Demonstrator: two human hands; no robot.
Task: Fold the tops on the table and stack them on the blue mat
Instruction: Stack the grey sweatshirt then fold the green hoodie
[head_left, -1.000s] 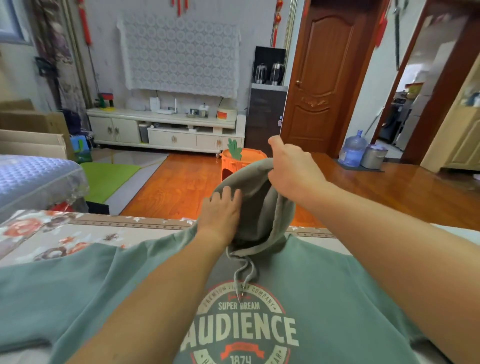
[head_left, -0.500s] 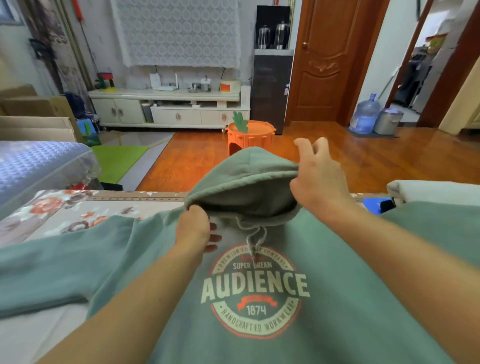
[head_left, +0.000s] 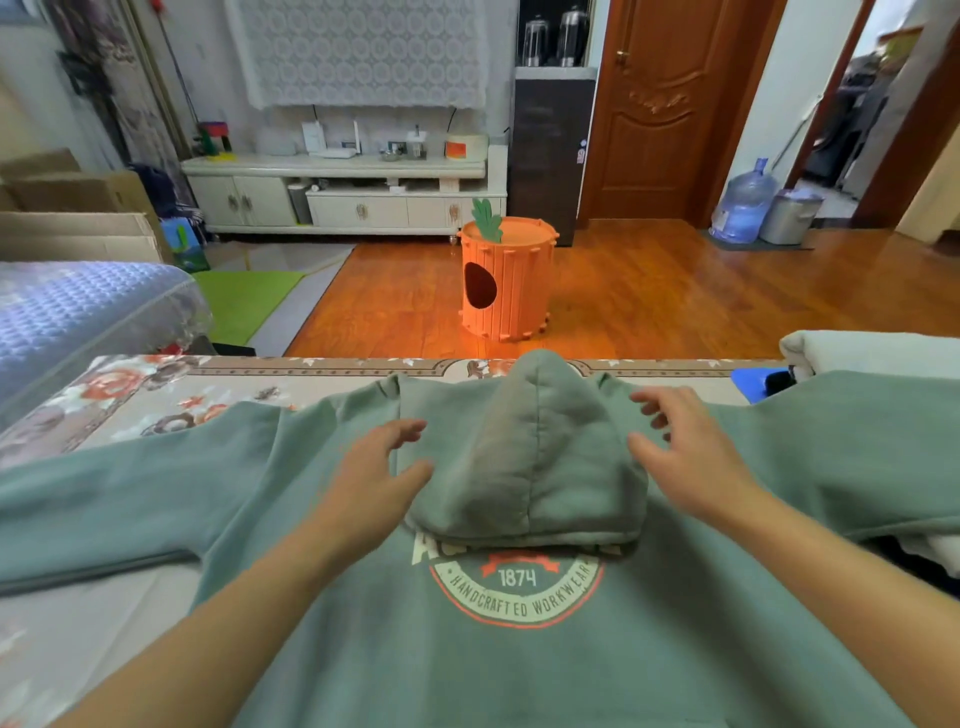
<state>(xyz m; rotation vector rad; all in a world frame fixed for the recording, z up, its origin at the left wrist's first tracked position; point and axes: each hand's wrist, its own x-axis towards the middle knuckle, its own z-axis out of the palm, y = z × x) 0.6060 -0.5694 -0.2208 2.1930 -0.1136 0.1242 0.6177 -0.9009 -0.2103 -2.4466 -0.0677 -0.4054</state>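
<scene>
Plainly, hoodie (head_left: 519, 649) print (head_left: 517, 590) reads "1874 HANDCRAFTED WORKWEAR".

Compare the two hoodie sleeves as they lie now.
The left sleeve lies out flat across the floral table cover, seen nearly whole. The right sleeve runs off the picture's right edge, and its far edge overlaps the blue mat. Both are the same green, unfolded, and spread sideways from the hoodie; neither hand touches them.
</scene>
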